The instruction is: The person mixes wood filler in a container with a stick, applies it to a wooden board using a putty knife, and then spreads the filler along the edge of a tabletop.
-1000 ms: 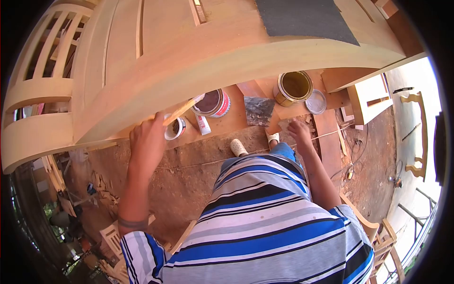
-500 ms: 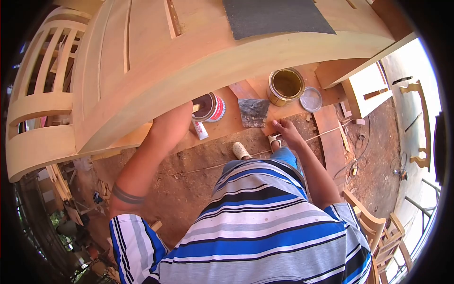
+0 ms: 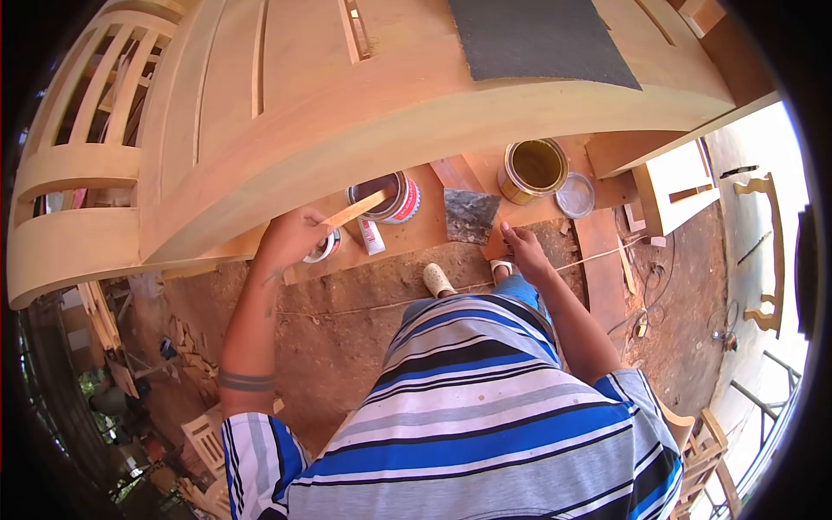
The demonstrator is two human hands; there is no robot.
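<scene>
My left hand, under the curved wooden rail, grips one end of a flat wooden stick. The stick's far end reaches over the mouth of a paint can with a red and white label. My right hand has thumb and fingers closed at the brown corner of a thin piece; its grip is partly hidden. Touching that corner is a dark, smeared square sheet. Beyond stands an open can of brownish liquid. A white tube and a small white tub sit near my left hand.
A round clear lid lies beside the open can. Dark sandpaper-like sheet rests on the big wooden furniture piece above. Slatted wooden panels stand at left. A cord and wood scraps lie on the dirt floor.
My left hand has drawn back from the paint can, down and left, bringing more of the stick and the small tub into view. My right hand stays at the same corner.
</scene>
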